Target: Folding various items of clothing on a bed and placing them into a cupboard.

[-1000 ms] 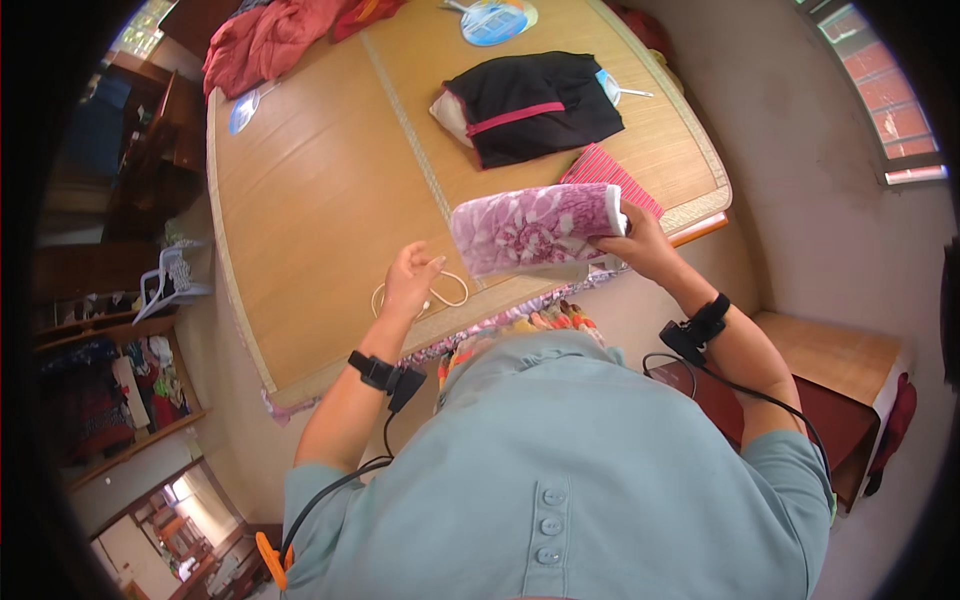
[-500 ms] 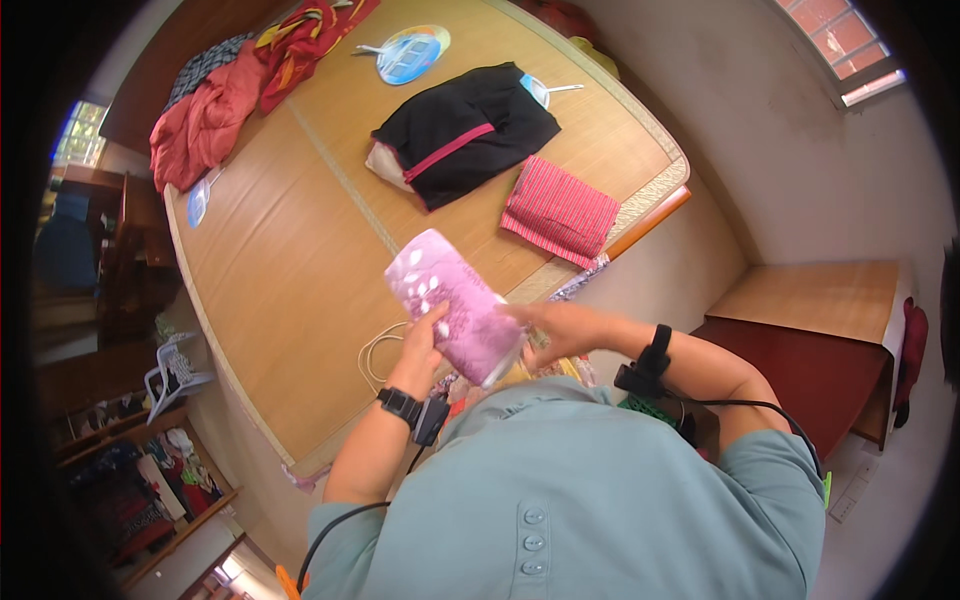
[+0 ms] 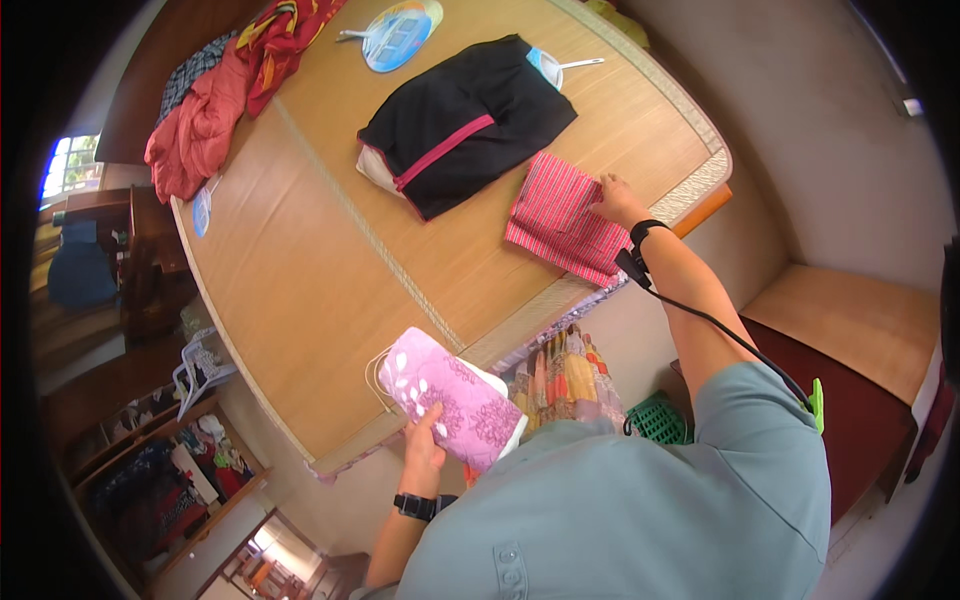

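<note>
A folded pink cloth with white leaves and purple flowers is held in front of me, off the near edge of the bed. My left hand grips its lower left side, thumb on top; white material shows along its other edges. Out to the right, my right hand touches the far right edge of a folded red striped cloth, its fingers apart. That striped cloth lies on the mat near the bed's edge. Beyond it rests a black garment with a dark pink stripe.
A tan mat covers the bed. Hand fans and red and coral fabric lie farther back. Patterned cloth hangs below the bed near a green basket. A wooden cabinet stands right; white hangers are left.
My right hand has left the pink cloth and reached out to the striped one. My left hand has kept the pink cloth, which now sits lower in view.
</note>
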Demonstrator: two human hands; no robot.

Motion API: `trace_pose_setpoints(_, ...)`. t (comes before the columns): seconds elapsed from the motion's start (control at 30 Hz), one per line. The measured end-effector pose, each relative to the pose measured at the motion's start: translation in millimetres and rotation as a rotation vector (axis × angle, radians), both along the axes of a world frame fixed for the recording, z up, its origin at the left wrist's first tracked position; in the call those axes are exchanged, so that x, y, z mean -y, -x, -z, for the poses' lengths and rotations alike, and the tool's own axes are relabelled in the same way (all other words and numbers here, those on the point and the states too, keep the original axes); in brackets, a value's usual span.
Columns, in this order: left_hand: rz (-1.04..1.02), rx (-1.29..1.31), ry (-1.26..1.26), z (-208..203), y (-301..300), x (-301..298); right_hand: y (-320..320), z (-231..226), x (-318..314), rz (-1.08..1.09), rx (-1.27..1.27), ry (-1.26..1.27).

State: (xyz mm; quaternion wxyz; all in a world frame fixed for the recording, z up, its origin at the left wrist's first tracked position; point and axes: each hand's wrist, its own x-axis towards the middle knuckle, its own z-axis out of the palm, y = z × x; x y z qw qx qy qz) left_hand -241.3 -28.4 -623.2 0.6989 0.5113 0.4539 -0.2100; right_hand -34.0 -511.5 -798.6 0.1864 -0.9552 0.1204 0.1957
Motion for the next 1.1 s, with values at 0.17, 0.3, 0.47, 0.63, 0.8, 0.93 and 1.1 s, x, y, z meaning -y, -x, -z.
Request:
trace_pose_setpoints(0.17,-0.085,-0.086,0.012,5,15,3,-19,46,20,0.12,-0.078,-0.32)
trace_pose_setpoints(0.3,-0.059,-0.056,-0.006,1,9,7,-18,16,0,0.16,-0.21,-0.252)
trace_pose_setpoints(0.47,0.01,-0.037,-0.082,-5,-10,19,14,31,-5,0.265,-0.216,-0.698)
trace_pose_setpoints(0.63,0.071,0.013,-0.047,-1,-25,19,47,1,-39,0.266,-0.133,-0.705)
trace_pose_setpoints(0.8,0.216,0.168,-0.004,29,-57,4,70,-127,-59,0.348,0.073,-0.827)
trace_pose_setpoints(0.93,0.326,0.207,0.068,63,-91,3,94,-221,-85,0.366,0.181,-1.006)
trace_pose_setpoints(1.1,0.45,0.281,0.267,72,-104,33,135,-356,-156,0.328,0.425,-1.39)
